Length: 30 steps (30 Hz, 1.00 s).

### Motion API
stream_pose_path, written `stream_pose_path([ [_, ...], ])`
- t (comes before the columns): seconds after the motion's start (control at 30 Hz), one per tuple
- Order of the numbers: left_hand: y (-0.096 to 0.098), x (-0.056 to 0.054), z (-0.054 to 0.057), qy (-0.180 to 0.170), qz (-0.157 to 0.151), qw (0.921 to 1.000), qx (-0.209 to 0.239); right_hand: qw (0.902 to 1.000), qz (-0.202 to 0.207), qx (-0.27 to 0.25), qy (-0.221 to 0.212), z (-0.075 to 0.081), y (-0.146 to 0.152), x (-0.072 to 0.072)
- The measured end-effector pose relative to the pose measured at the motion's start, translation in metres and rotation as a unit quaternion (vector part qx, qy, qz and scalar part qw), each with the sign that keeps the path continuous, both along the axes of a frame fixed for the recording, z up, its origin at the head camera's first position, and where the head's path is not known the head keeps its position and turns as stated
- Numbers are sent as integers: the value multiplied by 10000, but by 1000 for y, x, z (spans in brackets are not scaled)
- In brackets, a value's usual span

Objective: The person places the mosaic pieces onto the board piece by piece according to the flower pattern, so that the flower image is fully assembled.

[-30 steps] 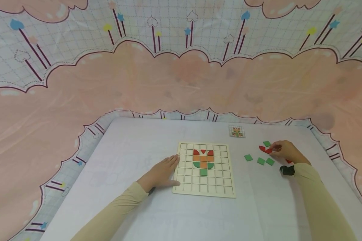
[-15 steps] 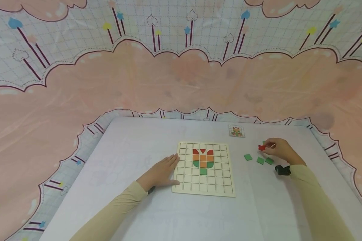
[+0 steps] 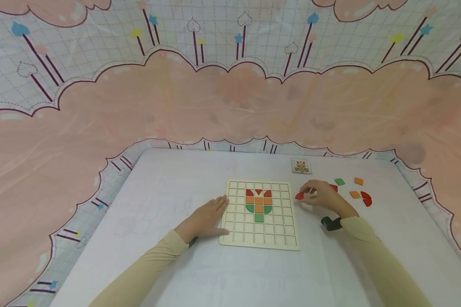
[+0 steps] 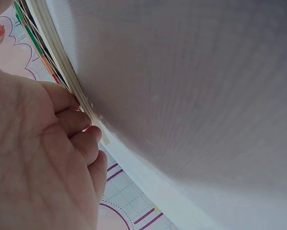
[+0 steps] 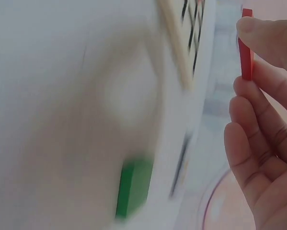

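A pale wooden grid board (image 3: 234,238) lies on the white table, with red, orange and green tiles set in a tulip-like pattern (image 3: 259,204). Along the board's left edge rests my left hand (image 3: 205,219), fingers straight and thumb spread; the left wrist view has its fingertips against the board's edge (image 4: 62,62). Just right of the board, my right hand (image 3: 322,196) pinches a red tile (image 3: 299,196) with a curved edge. Seen edge-on in the right wrist view, that red tile (image 5: 246,52) sits between thumb and fingers, off the table.
A small pattern card (image 3: 301,166) lies behind the board to the right. Loose tiles lie beyond my right hand: a green square (image 3: 339,181), orange squares (image 3: 354,195), and red curved pieces (image 3: 366,198). Another red tile (image 3: 334,187) is partly hidden by the hand.
My right hand has picked up a red tile from the loose pieces and carried it left toward the board. Orange and red tiles are uncovered; several green squares are now hidden. The left hand stays put.
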State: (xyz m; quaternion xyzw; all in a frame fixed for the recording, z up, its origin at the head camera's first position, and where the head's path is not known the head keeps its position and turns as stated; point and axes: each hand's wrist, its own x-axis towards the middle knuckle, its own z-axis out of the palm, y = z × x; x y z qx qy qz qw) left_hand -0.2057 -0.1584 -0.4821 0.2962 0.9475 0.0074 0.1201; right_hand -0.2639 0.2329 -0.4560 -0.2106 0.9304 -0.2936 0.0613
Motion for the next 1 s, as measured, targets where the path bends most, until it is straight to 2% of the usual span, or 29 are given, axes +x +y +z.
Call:
stream_pose_path([
  [0.03, -1, -1, -4, 62, -39, 10000, 21, 9999, 105, -23, 47, 0, -6, 3],
  [0.13, -2, -2, -5, 90, -96, 9999, 42, 9990, 412, -108, 126, 1, -24, 10],
  [0.23, -2, -1, -4, 156, -137, 9997, 88, 9980, 618, -151, 54, -2, -40, 16],
  [0.3, 0, 1, 2, 82, -95, 9999, 66, 9971, 742, -151, 12, -5, -49, 19],
  [0.6, -1, 2, 2, 82, -92, 9999, 5, 9943, 973, 59, -441, -13, -78, 29],
  [0.87, -1, 1, 2, 34, -86, 9999, 79, 9911, 1255, 436, -121, -16, -88, 30],
  [1.0, -2, 1, 1, 75, -94, 9999, 25, 9907, 1258, 519, -41, -16, -91, 31],
])
